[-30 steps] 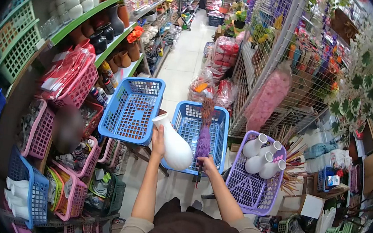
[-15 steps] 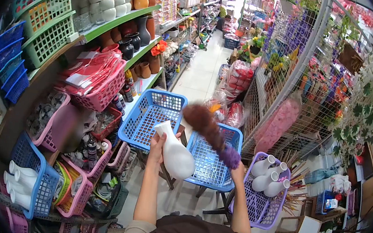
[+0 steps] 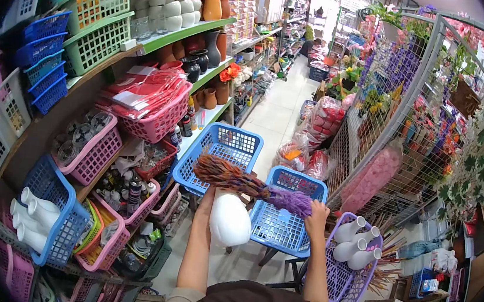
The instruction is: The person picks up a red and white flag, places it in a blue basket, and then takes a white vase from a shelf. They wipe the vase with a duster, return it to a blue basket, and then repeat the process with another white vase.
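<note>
A white vase is in my left hand, tilted, with its rounded body toward me. My right hand grips the purple end of a fluffy duster, coloured brown, orange and purple. The duster lies across the vase's neck, hiding the neck and most of my left fingers. Beyond and below are two blue baskets: the left basket behind the duster and the right basket under its purple end.
At my right, a purple basket holds several white vases. More white vases lie in a blue basket at far left. Stocked shelves line the left side; a wire rack stands right. A person is down the aisle.
The duster has swung left and down, from upright beside the vase to across its neck. The whole view has shifted slightly, with the surroundings now further right.
</note>
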Action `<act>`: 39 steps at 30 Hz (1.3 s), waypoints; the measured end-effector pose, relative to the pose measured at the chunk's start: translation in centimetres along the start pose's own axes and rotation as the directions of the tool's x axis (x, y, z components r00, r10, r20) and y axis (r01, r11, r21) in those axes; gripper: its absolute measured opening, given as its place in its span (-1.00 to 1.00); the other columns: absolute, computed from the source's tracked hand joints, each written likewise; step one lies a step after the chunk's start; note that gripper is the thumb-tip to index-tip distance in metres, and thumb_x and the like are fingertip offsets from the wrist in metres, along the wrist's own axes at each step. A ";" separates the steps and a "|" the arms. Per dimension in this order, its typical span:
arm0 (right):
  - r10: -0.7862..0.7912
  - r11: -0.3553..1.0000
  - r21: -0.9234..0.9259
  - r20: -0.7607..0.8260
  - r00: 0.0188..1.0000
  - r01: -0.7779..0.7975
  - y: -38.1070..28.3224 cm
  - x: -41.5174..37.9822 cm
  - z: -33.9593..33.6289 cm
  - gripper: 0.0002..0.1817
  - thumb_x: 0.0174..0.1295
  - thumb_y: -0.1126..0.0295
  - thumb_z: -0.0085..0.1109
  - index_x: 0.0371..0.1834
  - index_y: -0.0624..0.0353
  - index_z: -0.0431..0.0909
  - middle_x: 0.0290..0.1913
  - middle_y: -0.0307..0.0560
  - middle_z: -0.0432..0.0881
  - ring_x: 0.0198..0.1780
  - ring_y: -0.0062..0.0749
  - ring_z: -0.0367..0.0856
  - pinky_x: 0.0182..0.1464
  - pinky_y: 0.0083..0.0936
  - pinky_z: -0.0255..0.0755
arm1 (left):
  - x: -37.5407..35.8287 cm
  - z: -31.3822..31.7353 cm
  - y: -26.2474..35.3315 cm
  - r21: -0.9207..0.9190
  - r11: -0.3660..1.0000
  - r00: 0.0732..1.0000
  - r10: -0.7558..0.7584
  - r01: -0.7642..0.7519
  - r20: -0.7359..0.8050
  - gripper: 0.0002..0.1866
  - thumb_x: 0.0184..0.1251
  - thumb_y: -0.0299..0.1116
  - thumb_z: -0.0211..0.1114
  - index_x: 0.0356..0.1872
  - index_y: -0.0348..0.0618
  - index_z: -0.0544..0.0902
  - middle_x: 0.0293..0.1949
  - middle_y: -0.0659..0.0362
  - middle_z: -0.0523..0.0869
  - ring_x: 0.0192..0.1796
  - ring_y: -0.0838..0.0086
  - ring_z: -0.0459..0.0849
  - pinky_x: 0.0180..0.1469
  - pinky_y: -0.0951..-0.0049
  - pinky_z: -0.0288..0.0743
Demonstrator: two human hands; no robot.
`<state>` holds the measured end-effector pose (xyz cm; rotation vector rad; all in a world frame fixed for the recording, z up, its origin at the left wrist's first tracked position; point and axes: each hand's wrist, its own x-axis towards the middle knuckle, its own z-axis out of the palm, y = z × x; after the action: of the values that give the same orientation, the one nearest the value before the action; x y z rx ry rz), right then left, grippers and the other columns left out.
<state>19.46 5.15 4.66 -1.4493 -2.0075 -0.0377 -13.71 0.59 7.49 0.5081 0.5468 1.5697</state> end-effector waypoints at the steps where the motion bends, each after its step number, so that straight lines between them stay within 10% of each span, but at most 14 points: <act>1: -0.029 0.999 0.016 0.025 0.999 0.029 -0.3 0.1 -0.2 -0.78 0.03 0.30 0.04 -0.30 0.12 0.57 -0.34 -0.07 0.45 -0.16 -0.15 0.38 -0.03 -0.24 0.15 | -0.1 -0.1 0.1 -0.048 0.999 1.000 0.006 -0.006 0.005 -0.45 0.37 0.07 -0.13 0.08 -0.21 0.39 -0.24 0.12 0.57 -0.27 0.35 0.59 -0.18 0.28 0.53; 8: -0.237 0.962 0.153 0.052 0.970 0.227 -0.2 0.5 -0.8 -0.78 -0.01 0.27 0.06 -0.38 0.16 0.54 -0.39 -0.09 0.40 -0.21 -0.15 0.35 -0.09 -0.28 0.15 | -1.2 -1.4 1.7 -0.438 0.898 0.987 0.029 0.045 0.160 -0.49 0.37 0.04 -0.06 0.08 -0.19 0.38 -0.27 0.19 0.50 -0.27 0.42 0.52 -0.14 0.38 0.48; 15: -0.021 0.999 0.024 0.006 1.000 0.021 -2.6 0.6 1.4 -0.73 -0.14 0.47 0.03 -0.29 0.22 0.54 -0.28 0.01 0.44 -0.12 -0.10 0.35 -0.07 -0.25 0.18 | -2.1 -1.9 1.4 -0.264 0.965 0.999 -0.002 0.013 0.041 -0.50 0.32 0.07 0.02 0.07 -0.11 0.38 -0.23 0.19 0.53 -0.24 0.41 0.54 -0.18 0.34 0.52; 23: -0.239 0.952 0.195 0.001 0.971 0.234 -0.8 -0.5 -1.0 -0.78 0.00 0.20 0.09 -0.46 0.10 0.54 -0.43 -0.13 0.40 -0.23 -0.19 0.37 -0.10 -0.29 0.16 | -3.5 0.4 2.0 -0.197 0.980 1.000 0.014 -0.016 -0.010 -0.58 0.32 -0.06 0.09 0.07 -0.10 0.40 -0.26 0.20 0.55 -0.24 0.43 0.57 -0.14 0.38 0.51; 27: -0.133 0.987 0.094 0.011 0.991 0.132 -1.1 -0.6 0.8 -0.78 0.03 0.21 0.07 -0.43 0.12 0.55 -0.43 -0.10 0.41 -0.23 -0.17 0.37 -0.13 -0.28 0.17 | -2.8 0.6 -0.2 -0.068 0.992 0.991 0.100 -0.106 -0.087 -0.56 0.31 -0.01 0.06 -0.03 -0.19 0.50 -0.21 0.13 0.60 -0.29 0.37 0.60 -0.22 0.38 0.54; 28: -0.103 0.992 0.069 -0.020 0.994 0.105 -1.4 -0.5 1.3 -0.79 0.03 0.22 0.07 -0.44 0.13 0.54 -0.42 -0.09 0.41 -0.22 -0.16 0.37 -0.14 -0.28 0.17 | -1.0 -3.7 -0.6 -0.043 0.996 0.989 -0.069 0.075 0.132 -0.55 0.30 -0.02 0.07 -0.02 -0.19 0.50 -0.17 0.08 0.62 -0.23 0.33 0.62 -0.18 0.35 0.55; 30: -0.047 0.999 0.022 -0.082 0.996 0.049 -1.8 -0.5 1.9 -0.80 0.02 0.25 0.07 -0.45 0.16 0.52 -0.39 -0.08 0.43 -0.21 -0.14 0.37 -0.15 -0.27 0.17 | -2.5 1.1 -0.4 0.042 0.998 0.993 0.041 -0.037 -0.106 -0.54 0.28 -0.04 0.10 -0.01 -0.22 0.50 -0.17 0.06 0.65 -0.17 0.34 0.64 -0.12 0.32 0.55; 33: -0.122 0.991 0.058 -0.046 0.992 0.124 -1.1 -0.7 1.2 -0.79 0.02 0.24 0.07 -0.49 0.16 0.50 -0.39 -0.11 0.43 -0.21 -0.16 0.36 -0.14 -0.28 0.16 | -2.6 -0.8 -0.4 0.158 0.987 0.998 -0.022 0.031 -0.056 -0.45 0.20 0.05 0.19 0.02 -0.19 0.48 -0.11 0.03 0.63 -0.14 0.29 0.64 -0.06 0.29 0.53; 39: -0.227 0.952 0.216 0.014 0.974 0.219 1.3 -1.5 1.2 -0.76 0.03 0.19 0.04 -0.51 0.15 0.50 -0.39 -0.13 0.43 -0.24 -0.18 0.35 -0.15 -0.30 0.15 | -4.8 0.2 1.0 -0.286 0.952 0.985 -0.064 0.108 0.159 -0.53 0.27 -0.02 0.14 0.02 -0.19 0.48 -0.15 0.08 0.62 -0.14 0.38 0.61 -0.02 0.32 0.52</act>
<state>20.28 4.83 2.48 -1.0936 -2.1270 0.1074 -14.05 -4.28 8.23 0.3643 0.2134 1.4834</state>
